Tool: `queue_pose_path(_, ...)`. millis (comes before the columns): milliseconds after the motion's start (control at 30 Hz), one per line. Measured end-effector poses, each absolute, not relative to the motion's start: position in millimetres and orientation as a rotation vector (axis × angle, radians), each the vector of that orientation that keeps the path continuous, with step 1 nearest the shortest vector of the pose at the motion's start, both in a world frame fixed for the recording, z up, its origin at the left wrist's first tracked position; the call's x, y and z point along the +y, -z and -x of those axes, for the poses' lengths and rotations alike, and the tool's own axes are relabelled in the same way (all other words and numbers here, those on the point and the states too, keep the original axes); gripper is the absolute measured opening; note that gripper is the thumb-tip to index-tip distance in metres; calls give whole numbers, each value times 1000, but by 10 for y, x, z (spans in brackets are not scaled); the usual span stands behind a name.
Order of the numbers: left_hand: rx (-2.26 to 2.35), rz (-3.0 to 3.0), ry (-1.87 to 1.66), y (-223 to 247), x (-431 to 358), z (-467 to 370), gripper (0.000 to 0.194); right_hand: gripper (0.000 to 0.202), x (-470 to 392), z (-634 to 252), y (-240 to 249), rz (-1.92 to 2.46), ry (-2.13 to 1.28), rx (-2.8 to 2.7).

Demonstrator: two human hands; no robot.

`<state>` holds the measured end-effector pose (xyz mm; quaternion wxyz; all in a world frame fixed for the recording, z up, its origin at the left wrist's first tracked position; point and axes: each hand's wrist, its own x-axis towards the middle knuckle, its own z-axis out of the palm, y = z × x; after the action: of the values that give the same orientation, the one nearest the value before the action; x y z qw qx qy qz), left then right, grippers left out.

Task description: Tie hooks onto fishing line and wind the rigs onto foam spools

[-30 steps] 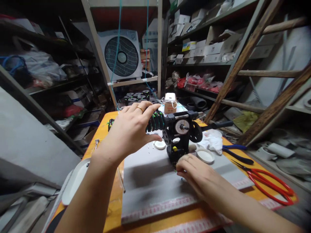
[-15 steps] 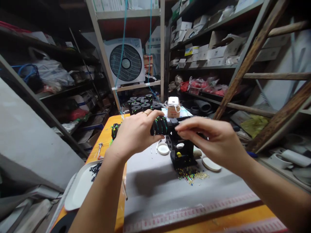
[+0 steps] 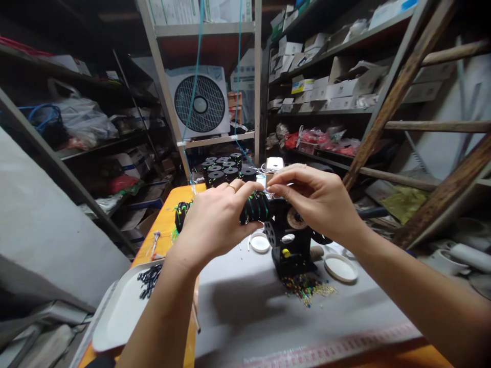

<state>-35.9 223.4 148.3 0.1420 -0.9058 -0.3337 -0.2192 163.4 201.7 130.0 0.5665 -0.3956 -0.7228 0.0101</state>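
My left hand point(image 3: 217, 220) curls over a black roll point(image 3: 256, 207) wound with green line, its thumb below and fingers on top. The roll's left end point(image 3: 182, 215), with green and yellow bits, sticks out beyond my wrist. Just right of the roll, my right hand point(image 3: 316, 199) is closed in a pinch at the roll's upper right edge; whatever is between its fingertips is too small to make out. Beneath the hands stands a black winding device point(image 3: 293, 253) with a grey holed disc point(image 3: 270, 234) on its side. Coloured pins or beads point(image 3: 305, 287) lie scattered in front of it.
A white tray point(image 3: 111, 319) with small black parts point(image 3: 149, 281) is at the left. Round white lids point(image 3: 340, 268) lie on the grey mat point(image 3: 238, 301). Several black spools point(image 3: 226, 171) stand behind, near a small box point(image 3: 274, 164). A fan point(image 3: 199, 105) and ladder point(image 3: 383, 120) stand beyond.
My right hand has moved slightly left and up, closer to the roll's top edge, uncovering a brown disc on the device. The left hand keeps its hold. The view has shifted a little.
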Motion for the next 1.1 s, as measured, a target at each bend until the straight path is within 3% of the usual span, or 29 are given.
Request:
queue_pose_path(267, -957, 2591, 613, -1479, 2224, 358, 52, 6, 2019, -1648, -1292, 960, -27, -1749)
queue_pose_path(433, -1001, 2486, 613, -1460, 2206, 333, 68, 9, 2003, -1642, -1290, 1005, -96, -1767)
queue_pose_path(600, -955, 2453, 568, -1471, 2194, 305, 55, 9, 1982, -1655, -1299, 1013, -64, -1792)
queue_pose_path(1100, -981, 2433, 593, -1457, 2201, 301, 59, 6, 1947, -1664, -1283, 946, 145, -1912)
